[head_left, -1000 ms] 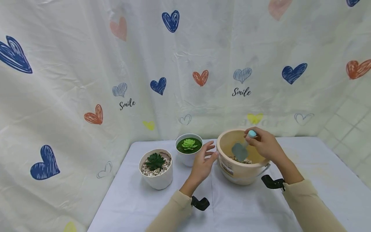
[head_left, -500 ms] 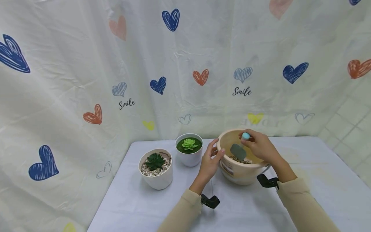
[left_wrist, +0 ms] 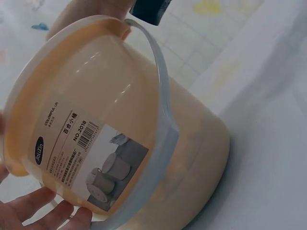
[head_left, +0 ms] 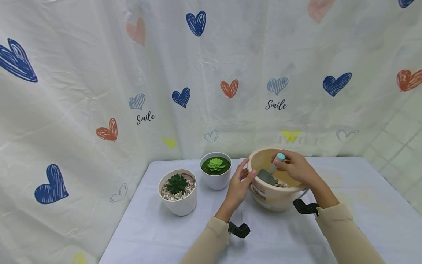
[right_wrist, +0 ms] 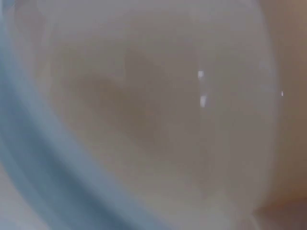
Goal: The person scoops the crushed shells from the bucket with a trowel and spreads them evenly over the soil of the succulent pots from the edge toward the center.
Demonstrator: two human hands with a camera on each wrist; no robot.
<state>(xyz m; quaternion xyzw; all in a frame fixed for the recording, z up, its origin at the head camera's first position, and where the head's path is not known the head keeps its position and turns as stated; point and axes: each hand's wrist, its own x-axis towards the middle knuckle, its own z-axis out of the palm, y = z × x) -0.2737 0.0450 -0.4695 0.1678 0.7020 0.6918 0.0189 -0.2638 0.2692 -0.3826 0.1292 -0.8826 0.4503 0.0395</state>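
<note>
A cream plastic bucket (head_left: 276,201) stands on the table, with pebbles (head_left: 281,184) at its bottom. My right hand (head_left: 298,168) reaches over its rim and grips the handle of a small garden trowel. The trowel's grey-green blade (head_left: 266,177) leans down inside against the left wall, beside the pebbles. At the bucket's left, my left hand (head_left: 238,186) holds the rim, thumb toward the front. Seen from the left wrist, the bucket's side (left_wrist: 192,143) bears a printed label, and fingers of my left hand (left_wrist: 36,211) touch it. Bucket wall fills the blurred right wrist view.
Left of the bucket are a white pot (head_left: 215,181) with a light green succulent and another white pot (head_left: 180,205) with a dark green succulent among pebbles. The bucket's grey carrying handle (left_wrist: 163,129) hangs down its side. A heart-patterned curtain (head_left: 244,47) hangs behind the table.
My left hand has moved right and taken hold of the bucket's rim. The trowel has shifted left with my right hand, and its blade now tilts lower toward the bucket's left wall.
</note>
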